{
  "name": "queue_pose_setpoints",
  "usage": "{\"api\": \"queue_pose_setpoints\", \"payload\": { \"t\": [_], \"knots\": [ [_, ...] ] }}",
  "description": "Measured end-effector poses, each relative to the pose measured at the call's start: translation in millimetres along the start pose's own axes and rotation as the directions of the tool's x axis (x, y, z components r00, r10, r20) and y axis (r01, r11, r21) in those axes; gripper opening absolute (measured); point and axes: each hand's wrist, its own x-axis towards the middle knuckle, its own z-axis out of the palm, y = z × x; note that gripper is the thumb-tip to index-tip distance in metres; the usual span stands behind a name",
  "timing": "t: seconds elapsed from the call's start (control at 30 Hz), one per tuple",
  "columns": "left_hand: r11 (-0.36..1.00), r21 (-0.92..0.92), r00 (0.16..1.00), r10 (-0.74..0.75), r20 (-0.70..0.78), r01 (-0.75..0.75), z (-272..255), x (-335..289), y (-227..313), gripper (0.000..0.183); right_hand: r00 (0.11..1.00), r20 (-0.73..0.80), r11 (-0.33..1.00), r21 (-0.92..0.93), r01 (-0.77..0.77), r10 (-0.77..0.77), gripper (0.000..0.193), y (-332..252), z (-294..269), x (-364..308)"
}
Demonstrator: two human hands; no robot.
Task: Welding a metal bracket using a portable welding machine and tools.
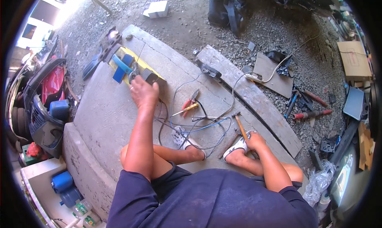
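My right hand is closed round the wooden handle of a hammer, its small head pointing away from me above my right shoe. Farther off to the left, my left hand reaches over a long yellow piece lying on the concrete slab. Its fingers curl at a small metal part; what they grip is partly hidden. Beside that hand sit a black ribbed block and a blue piece. Between my hands lie red-handled pliers and a yellow-handled screwdriver.
Loose cables loop over the slab by my feet. A wooden plank runs along its right side, with a power strip beyond. Red-handled tools lie on gravel at the right. Car parts pile up at the left.
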Motion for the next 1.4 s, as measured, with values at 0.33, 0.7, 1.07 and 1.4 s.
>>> {"api": "queue_pose_setpoints", "payload": {
  "t": [0.33, 0.7, 1.07, 1.4],
  "knots": [
    [0.934, -0.113, 0.891, -0.281, 0.358, 0.340, 41, 26, -60, 0.054, 0.945, -0.242, 0.968, 0.067, 0.243, -0.220, 0.060, -2, -10, -60],
    [0.272, -0.828, 0.646, 0.524, 0.555, 0.490, -60, -20, -23, 0.028, 0.810, -0.388, 0.391, 0.729, 0.561, -0.439, 0.052, -47, -57, -88],
    [0.312, -0.409, -0.074, 0.862, 0.501, 0.858, -51, -215, 88, 0.049, 0.891, -0.332, -0.381, 0.902, 0.204, -0.309, 0.063, -105, -56, -128],
    [0.951, -0.274, 0.515, 0.310, 0.799, -0.146, 101, -132, 69, 0.055, 0.881, -0.469, 0.239, 0.864, 0.443, 0.059, 0.090, -3, -33, -60]
  ]
}}
